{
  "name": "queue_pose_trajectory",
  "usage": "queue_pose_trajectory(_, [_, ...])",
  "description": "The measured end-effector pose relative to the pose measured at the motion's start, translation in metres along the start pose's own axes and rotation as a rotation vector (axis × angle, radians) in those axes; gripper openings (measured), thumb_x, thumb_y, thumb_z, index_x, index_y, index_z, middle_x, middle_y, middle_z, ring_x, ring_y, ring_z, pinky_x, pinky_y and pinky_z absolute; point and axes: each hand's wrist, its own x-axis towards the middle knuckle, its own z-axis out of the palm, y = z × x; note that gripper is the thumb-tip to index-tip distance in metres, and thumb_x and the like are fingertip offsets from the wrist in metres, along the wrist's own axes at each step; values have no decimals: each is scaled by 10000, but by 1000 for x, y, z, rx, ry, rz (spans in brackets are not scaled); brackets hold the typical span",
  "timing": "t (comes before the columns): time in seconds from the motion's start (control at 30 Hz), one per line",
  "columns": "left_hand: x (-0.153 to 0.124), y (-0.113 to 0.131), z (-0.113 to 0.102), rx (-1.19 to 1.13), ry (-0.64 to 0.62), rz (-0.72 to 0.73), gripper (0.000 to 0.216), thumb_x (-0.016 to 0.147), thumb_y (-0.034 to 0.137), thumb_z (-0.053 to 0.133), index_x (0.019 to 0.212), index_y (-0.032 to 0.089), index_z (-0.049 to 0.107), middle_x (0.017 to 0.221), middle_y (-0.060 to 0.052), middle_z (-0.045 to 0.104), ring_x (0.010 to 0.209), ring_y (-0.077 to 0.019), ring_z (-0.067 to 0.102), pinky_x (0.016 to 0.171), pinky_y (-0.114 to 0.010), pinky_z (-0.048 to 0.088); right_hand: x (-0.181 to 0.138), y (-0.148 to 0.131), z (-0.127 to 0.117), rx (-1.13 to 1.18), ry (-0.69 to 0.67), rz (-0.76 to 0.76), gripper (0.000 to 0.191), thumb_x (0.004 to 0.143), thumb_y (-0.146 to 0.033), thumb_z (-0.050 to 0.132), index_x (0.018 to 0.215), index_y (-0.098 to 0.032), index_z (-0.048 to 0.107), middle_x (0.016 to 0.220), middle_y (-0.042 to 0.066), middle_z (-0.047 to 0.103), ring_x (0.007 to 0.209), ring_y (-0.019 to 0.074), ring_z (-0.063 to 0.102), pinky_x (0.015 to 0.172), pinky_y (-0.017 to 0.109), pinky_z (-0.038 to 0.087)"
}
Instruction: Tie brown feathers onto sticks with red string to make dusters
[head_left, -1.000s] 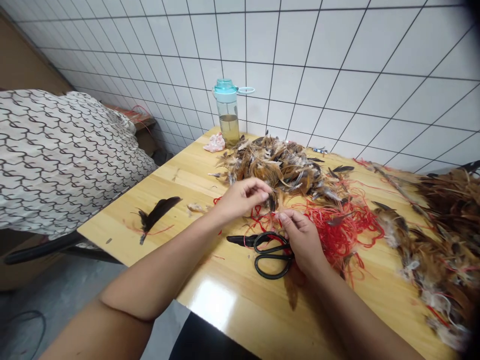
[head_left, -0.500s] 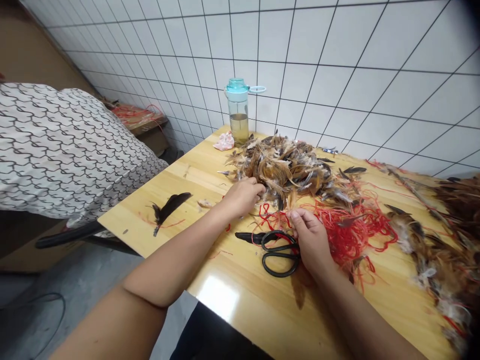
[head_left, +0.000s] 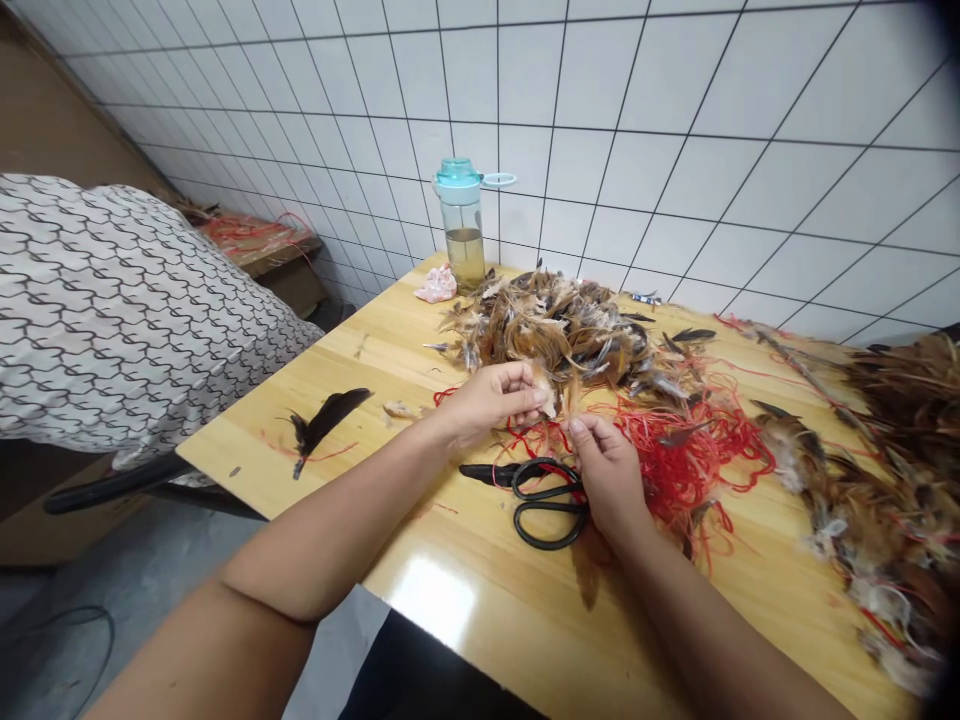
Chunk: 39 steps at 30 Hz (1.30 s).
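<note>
My left hand (head_left: 501, 398) is closed in a pinch on a small pale brown feather (head_left: 546, 392), in front of the feather pile (head_left: 559, 325). Close to its right, my right hand (head_left: 613, 470) has thumb and finger pressed together, and a thin orange-brown feather (head_left: 574, 392) rises from the fingertips. Red strings (head_left: 701, 445) lie tangled beside and behind that hand. Black-handled scissors (head_left: 551, 525) rest at its left, their blades hidden by the hand. A dark feather (head_left: 484, 473) lies partly by the upper handle loop.
A water bottle (head_left: 463, 235) and crumpled tissue (head_left: 436, 284) stand at the back of the wooden table (head_left: 645, 650). A black feather (head_left: 330, 420) lies at the left. Brown feather bundles (head_left: 892, 500) cover the right side. A person in patterned cloth (head_left: 135, 320) is on the left.
My left hand has come away from the feather pile toward my right hand, with a pale feather in its fingers. The whole view has shifted slightly.
</note>
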Motion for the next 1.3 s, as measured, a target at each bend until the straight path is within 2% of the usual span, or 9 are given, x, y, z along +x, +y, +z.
queue_pose_trajectory(0.13, [-1,-6,9,-36,-33,-24,357,692,400,756,782,119,555,709,-20,629,593,-58,527,595,-194,413,1,3,1,-14,6,-45,250,771,-417,587,729,-175,632,611,-19,542,569,122,444,555,248,374])
queue_pose_trajectory(0.43, [2,-11,9,157,-24,57,302,766,395,678,773,128,537,680,-14,615,608,-78,531,610,-214,411,2,6,3,-38,-58,-77,216,775,-368,573,720,-180,663,707,25,635,697,168,560,675,288,437])
queue_pose_trajectory(0.67, [2,-11,9,268,-69,81,272,795,394,628,790,140,530,688,-2,581,634,-97,535,618,-220,417,1,3,3,-54,-88,-62,210,775,-378,570,725,-185,637,686,25,640,655,162,562,636,282,444])
queue_pose_trajectory(0.73, [1,-2,1,305,3,136,253,795,375,623,850,141,546,735,-8,588,652,-99,537,629,-224,424,0,1,3,-57,-87,-52,216,785,-389,561,739,-188,625,683,21,643,641,157,558,616,276,439])
queue_pose_trajectory(0.8, [0,10,-13,417,176,247,241,798,345,611,919,141,566,803,-21,602,698,-105,545,658,-226,429,-1,-1,3,-58,-84,-39,224,796,-398,551,759,-187,618,669,15,637,627,153,554,601,270,434])
queue_pose_trajectory(0.9, [-5,29,-41,736,404,337,177,796,297,588,889,146,601,804,-20,616,710,-111,539,668,-228,412,-2,-3,2,-59,-82,-35,233,804,-404,540,760,-186,610,641,5,614,611,146,543,588,263,427])
queue_pose_trajectory(0.97, [-9,38,-55,983,372,256,120,777,262,582,805,152,620,735,-7,616,664,-114,527,636,-229,384,-2,-4,2,-62,-71,-35,232,802,-403,543,752,-186,606,640,0,603,603,140,529,582,258,420])
queue_pose_trajectory(1.13, [-15,43,-68,1281,27,21,89,721,185,560,742,175,646,684,7,637,626,-118,533,590,-228,334,-4,-7,1,-87,-58,-18,230,794,-403,561,723,-185,585,627,-12,564,576,125,483,542,248,382])
queue_pose_trajectory(1.3, [-15,43,-63,1476,26,-199,116,716,295,608,755,195,651,716,-9,658,613,-127,523,549,-240,283,-4,-8,1,-113,-47,-26,232,792,-405,564,734,-183,594,598,-22,515,563,124,452,534,251,363])
